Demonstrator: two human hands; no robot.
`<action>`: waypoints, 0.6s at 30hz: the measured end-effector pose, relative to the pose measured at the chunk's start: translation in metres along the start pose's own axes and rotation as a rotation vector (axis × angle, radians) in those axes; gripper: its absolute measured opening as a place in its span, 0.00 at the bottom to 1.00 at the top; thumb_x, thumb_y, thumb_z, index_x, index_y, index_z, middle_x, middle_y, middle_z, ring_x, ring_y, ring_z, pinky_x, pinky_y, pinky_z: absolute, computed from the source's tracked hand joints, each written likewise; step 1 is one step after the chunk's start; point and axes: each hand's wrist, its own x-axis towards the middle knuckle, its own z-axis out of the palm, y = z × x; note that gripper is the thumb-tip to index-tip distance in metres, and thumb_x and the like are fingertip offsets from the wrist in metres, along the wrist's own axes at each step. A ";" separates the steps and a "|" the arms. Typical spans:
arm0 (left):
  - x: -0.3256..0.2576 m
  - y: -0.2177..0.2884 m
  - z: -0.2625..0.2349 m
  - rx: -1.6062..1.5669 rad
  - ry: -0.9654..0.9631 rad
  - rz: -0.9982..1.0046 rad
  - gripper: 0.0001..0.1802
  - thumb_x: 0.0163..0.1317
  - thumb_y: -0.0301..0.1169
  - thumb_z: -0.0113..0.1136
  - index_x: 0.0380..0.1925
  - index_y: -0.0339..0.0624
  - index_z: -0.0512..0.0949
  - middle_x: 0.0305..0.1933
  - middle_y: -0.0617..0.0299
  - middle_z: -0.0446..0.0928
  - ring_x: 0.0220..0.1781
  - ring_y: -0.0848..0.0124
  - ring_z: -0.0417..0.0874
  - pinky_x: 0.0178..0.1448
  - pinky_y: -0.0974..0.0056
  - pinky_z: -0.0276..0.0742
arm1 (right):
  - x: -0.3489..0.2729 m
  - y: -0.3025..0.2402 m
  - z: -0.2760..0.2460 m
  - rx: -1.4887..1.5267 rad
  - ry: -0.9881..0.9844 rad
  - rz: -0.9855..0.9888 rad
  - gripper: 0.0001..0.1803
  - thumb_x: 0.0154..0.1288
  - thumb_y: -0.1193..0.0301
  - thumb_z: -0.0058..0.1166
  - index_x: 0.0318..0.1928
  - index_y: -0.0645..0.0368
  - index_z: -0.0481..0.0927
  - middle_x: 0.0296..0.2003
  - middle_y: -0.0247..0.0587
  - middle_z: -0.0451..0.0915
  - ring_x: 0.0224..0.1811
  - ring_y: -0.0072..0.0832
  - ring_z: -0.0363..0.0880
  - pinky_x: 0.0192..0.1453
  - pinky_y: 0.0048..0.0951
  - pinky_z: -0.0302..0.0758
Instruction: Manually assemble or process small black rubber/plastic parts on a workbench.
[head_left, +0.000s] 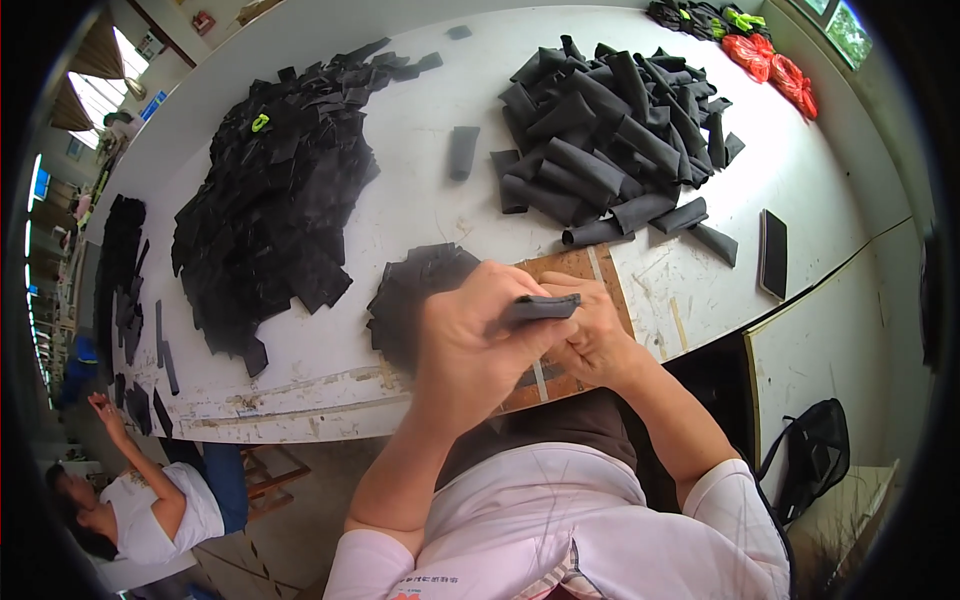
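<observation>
One white surface (pixel 410 215) carries everything, its near edge running past the person's body. The largest heap of black cloth (pixel 275 190) covers its left half, reaching from the far edge toward the near one; its pieces overlap too much to count. One heap of dark tubes (pixel 600 140) stands toward the far right corner, the tubes lying at many angles, again beyond counting. One smaller cloth stack (pixel 410 290) sits just left of the hands, close to the near edge. One brown board (pixel 610 275) lies under the hands at the near edge.

There are two hands: the left hand (pixel 480 320) is curled, thumb and fingers pinching the dark cloth piece; the right hand (pixel 595 335) has its fingers bent in close against it, though I cannot tell how far they grip.

Two red bundles (pixel 748 57) lie at the far right corner. One phone (pixel 773 253) rests near the right edge. One loose tube (pixel 463 152) lies between the two big heaps, its long axis running from far edge to near.

The single held dark cloth piece (pixel 545 307) is above the board, its long axis roughly parallel to the near edge, one end pointing toward the right edge. One bright green loop (pixel 260 122) lies on the largest heap.
</observation>
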 end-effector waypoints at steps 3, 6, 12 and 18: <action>0.001 -0.008 0.003 0.227 0.058 0.023 0.07 0.48 0.21 0.63 0.22 0.34 0.73 0.26 0.66 0.73 0.25 0.82 0.68 0.28 0.76 0.65 | -0.016 0.016 0.017 0.155 0.025 0.096 0.10 0.55 0.67 0.52 0.24 0.59 0.69 0.20 0.41 0.70 0.25 0.40 0.71 0.27 0.35 0.69; -0.002 -0.012 0.002 0.232 0.110 0.021 0.06 0.49 0.23 0.63 0.25 0.34 0.74 0.29 0.65 0.74 0.27 0.81 0.70 0.31 0.75 0.67 | -0.010 0.013 0.012 0.094 -0.038 0.109 0.11 0.55 0.65 0.52 0.25 0.59 0.70 0.20 0.42 0.71 0.25 0.40 0.72 0.28 0.36 0.69; -0.009 -0.008 0.005 -0.274 0.239 0.113 0.10 0.55 0.26 0.58 0.35 0.32 0.74 0.31 0.57 0.75 0.33 0.73 0.74 0.41 0.71 0.69 | 0.000 0.006 -0.001 -0.079 -0.144 0.135 0.14 0.54 0.63 0.53 0.23 0.60 0.70 0.18 0.41 0.70 0.25 0.39 0.71 0.27 0.36 0.67; -0.012 -0.009 -0.003 -0.653 0.358 0.119 0.08 0.58 0.31 0.54 0.32 0.36 0.74 0.34 0.56 0.74 0.37 0.68 0.73 0.47 0.63 0.68 | 0.017 -0.014 -0.017 -0.162 -0.213 0.159 0.16 0.52 0.62 0.55 0.19 0.60 0.69 0.17 0.41 0.69 0.22 0.38 0.71 0.25 0.36 0.66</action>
